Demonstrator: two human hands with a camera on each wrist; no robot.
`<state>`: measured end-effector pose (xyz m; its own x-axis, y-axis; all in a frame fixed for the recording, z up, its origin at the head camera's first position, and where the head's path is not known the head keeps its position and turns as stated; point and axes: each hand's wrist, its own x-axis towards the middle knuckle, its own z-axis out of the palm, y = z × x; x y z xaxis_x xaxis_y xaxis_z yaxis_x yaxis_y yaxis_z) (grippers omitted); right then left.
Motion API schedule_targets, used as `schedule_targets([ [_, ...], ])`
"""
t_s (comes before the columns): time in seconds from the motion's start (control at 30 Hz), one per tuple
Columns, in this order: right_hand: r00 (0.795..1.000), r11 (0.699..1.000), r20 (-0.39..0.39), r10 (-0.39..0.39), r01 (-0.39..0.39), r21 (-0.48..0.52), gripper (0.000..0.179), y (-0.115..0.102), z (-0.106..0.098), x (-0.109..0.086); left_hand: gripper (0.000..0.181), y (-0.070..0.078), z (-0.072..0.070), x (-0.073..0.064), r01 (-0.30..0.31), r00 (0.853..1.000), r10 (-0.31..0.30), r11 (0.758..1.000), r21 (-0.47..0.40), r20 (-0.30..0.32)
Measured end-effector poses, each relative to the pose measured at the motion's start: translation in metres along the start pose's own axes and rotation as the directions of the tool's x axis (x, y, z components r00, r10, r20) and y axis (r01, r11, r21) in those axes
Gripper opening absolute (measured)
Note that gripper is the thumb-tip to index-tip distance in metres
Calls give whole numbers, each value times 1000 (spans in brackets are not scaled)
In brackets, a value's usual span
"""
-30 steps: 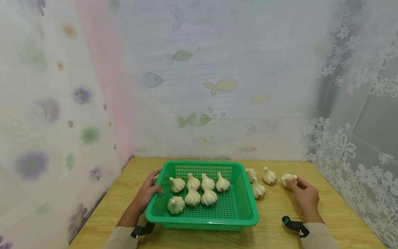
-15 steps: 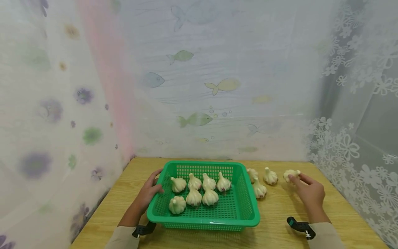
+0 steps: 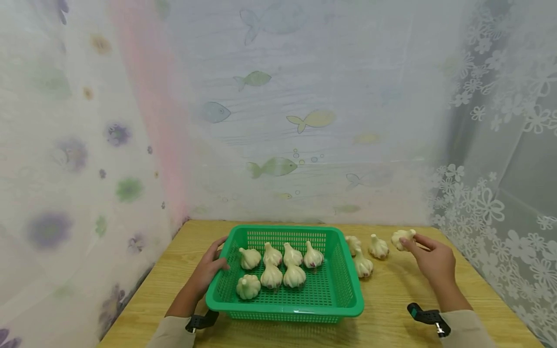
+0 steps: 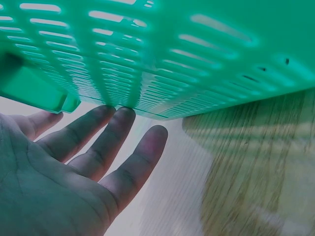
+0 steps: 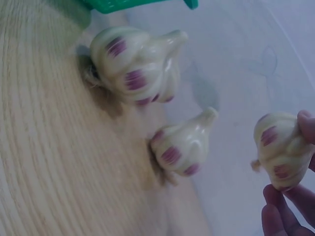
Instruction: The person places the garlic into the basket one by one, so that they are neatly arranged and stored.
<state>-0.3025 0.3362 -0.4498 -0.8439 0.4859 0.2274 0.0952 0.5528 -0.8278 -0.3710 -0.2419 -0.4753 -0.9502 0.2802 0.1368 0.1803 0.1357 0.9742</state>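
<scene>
A green plastic basket (image 3: 283, 308) holds several garlic bulbs (image 3: 271, 276), grouped toward its left and middle. My left hand (image 3: 204, 273) holds the basket's left side, thumb over the rim and fingers along the outer wall. In the left wrist view those fingers (image 4: 125, 169) reach up to the slotted wall. At the far right, my right hand (image 3: 437, 263) pinches a garlic bulb (image 3: 401, 239) between thumb and fingers. The right wrist view shows this bulb (image 5: 280, 152) raised off the table, its purple-streaked side visible.
Just right of the basket, a garlic bulb (image 3: 363, 265) stands on the wooden table (image 3: 387, 309), with another partly hidden behind it. One more bulb (image 3: 378, 247) stands between these and my right hand. A patterned curtain (image 3: 270, 121) hangs behind the table.
My right hand has lifted the garlic bulb up from the table and tilted it; the hand sits slightly further right. The left hand and basket hold their places.
</scene>
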Motion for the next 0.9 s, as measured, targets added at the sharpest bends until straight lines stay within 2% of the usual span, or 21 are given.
schedule_targets([
  [0.37,992,996,93,-79,82,-27,84,-21,-9,-2,83,-3,0,0,-8,1000,8,1000,7,1],
  [0.6,977,983,119,-174,180,-41,78,-31,-8,-2,84,-3,0,1,-14,1000,14,1000,1,19],
  [0.9,960,970,155,-233,241,-33,77,-51,-1,-4,84,-4,1,2,-14,1000,14,1000,6,6],
])
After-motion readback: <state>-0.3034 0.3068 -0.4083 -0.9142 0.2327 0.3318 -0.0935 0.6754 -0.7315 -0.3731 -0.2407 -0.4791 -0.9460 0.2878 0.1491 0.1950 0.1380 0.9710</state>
